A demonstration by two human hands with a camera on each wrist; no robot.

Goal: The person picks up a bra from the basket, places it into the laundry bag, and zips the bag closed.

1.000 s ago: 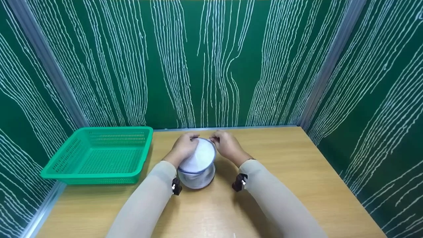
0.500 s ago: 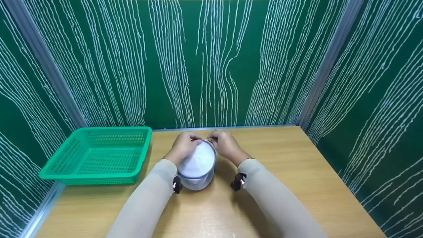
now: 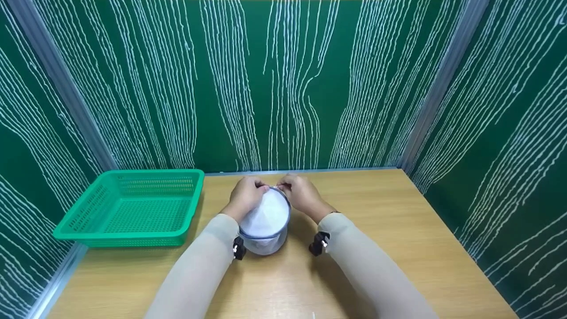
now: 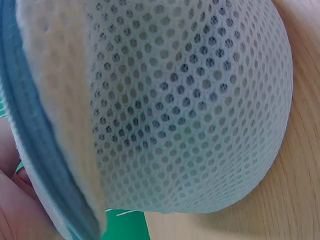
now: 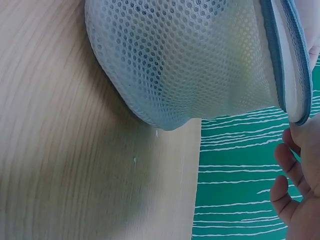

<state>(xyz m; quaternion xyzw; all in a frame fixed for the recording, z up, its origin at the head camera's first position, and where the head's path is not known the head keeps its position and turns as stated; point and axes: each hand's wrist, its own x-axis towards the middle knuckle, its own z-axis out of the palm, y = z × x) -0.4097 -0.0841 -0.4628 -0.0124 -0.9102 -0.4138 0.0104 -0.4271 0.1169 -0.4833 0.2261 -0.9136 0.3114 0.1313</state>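
A white mesh laundry bag [image 3: 267, 215], round with a flat lid, stands on the table between both hands, its top tilted toward the head camera. Along its rim runs a blue zipper band [image 4: 37, 110]. My left hand [image 3: 245, 197] pinches the lid's far left edge between thumb and fingers. At the far right of the rim my right hand [image 3: 304, 196] pinches the zipper edge; in the right wrist view its other fingers [image 5: 287, 160] are loosely curled. Darker patches show through the mesh [image 5: 175, 55], but I cannot tell whether anything lies inside.
A green plastic basket [image 3: 146, 212] sits at the table's left. Green walls [image 3: 283, 88] with wavy white lines enclose the wooden table [image 3: 398, 230] at the back and sides. Tiny white specks [image 5: 135, 160] lie near the bag.
The lid has come down closer to the bag's body and slid slightly toward the person. My left hand has shifted a little along the far rim; the right hand stays almost in place.
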